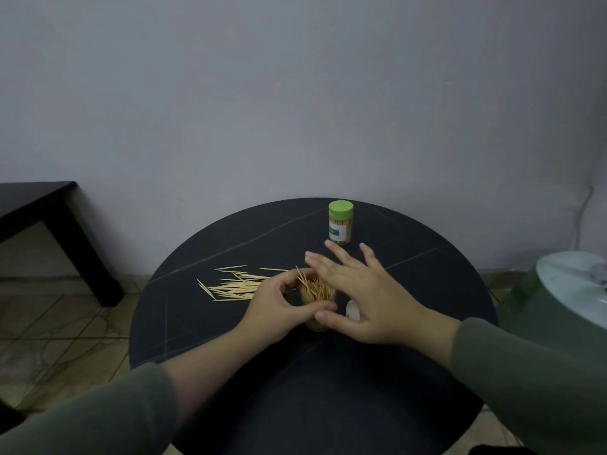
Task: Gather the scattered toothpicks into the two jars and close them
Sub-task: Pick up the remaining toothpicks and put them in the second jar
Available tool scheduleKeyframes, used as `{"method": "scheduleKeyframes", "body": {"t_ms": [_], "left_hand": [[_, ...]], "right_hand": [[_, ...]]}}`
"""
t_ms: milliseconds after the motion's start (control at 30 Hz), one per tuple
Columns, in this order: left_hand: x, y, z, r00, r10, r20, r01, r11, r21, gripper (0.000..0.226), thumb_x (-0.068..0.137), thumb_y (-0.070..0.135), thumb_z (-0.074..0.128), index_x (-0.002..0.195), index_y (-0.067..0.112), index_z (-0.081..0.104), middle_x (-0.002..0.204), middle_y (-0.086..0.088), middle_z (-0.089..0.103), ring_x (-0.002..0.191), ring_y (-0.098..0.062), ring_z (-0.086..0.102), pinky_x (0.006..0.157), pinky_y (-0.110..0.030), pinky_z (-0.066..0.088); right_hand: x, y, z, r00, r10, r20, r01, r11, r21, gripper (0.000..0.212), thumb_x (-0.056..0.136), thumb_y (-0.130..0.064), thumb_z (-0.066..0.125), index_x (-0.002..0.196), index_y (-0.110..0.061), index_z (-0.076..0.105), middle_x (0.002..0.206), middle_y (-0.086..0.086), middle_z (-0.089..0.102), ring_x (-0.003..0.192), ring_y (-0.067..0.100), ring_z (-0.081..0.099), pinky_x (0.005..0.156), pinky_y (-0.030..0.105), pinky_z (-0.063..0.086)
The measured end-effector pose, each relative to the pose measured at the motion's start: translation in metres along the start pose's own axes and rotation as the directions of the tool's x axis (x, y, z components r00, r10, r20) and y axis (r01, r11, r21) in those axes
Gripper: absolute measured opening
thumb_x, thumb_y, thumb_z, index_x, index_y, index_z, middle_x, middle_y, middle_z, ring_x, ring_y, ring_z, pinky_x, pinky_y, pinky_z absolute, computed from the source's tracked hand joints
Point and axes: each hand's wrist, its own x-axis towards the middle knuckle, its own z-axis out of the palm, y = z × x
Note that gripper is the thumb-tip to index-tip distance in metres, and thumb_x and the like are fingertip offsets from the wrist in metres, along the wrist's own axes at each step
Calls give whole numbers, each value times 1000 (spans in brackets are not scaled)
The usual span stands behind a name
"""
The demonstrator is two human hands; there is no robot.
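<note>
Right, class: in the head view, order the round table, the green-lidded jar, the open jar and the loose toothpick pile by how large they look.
1. Round table, far the largest.
2. Loose toothpick pile.
3. Green-lidded jar and open jar: unsure, since the hands cover much of the open one, which is nearer the camera.

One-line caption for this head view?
Left hand grips the open jar, right hand flat above it; loose toothpicks remain, green-lidded jar closed.
</note>
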Motion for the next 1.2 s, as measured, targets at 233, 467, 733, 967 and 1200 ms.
{"method": "scheduleKeyframes", "body": {"t_ms": [233, 467, 733, 967, 1200], "left_hand": [[1, 3, 1, 1000, 6, 1, -6, 999, 43, 40, 64, 27, 88, 99, 28, 69, 96, 15, 73, 92, 1, 65, 79, -15, 47], [2, 1, -1, 1000, 1, 21, -2, 1000, 20, 43, 71, 26, 81, 111, 29, 67, 108, 12, 71, 105, -5, 64, 94, -27, 49], [2, 0, 0, 1000, -12, 27, 12, 1000, 11, 49, 68, 25, 86, 113, 22, 66, 103, 6, 73, 100, -6, 67, 94, -32, 52], [3, -1, 1, 1000, -13, 5, 13, 1000, 21, 46, 66, 26, 86, 108, 25, 68, 103, 10, 72, 102, -5, 65, 89, -26, 51], [3, 1, -2, 999, 3, 38, -4, 999, 33, 45, 74, 6, 79, 111, 28, 66, 105, 9, 71, 102, -2, 64, 86, -18, 51]], "right_hand": [[8, -7, -1, 993, -80, 92, 81, 997, -11, 73, 92, -60, 37, 154, -30, 13, 159, -20, 6, 147, 5, -13, 114, 53, -16], [8, 1, 3, 956, -54, -287, 60, 998, 13, 31, 89, -46, 50, 100, -29, 74, 98, -16, 71, 112, 5, 55, 116, 52, 10], [7, -1, 0, 996, 28, -82, -23, 998, 63, 68, 88, -58, 51, 148, -35, 28, 153, -21, 28, 143, 0, 16, 117, 55, -2], [9, -6, 4, 983, -53, -175, 58, 998, 21, 49, 89, -54, 47, 131, -32, 57, 131, -17, 58, 132, 6, 40, 115, 53, -4], [10, -1, 2, 980, -79, -182, 69, 996, -59, 40, 89, -54, 47, 110, -30, 71, 107, -16, 64, 113, 7, 49, 115, 57, 5]]}}
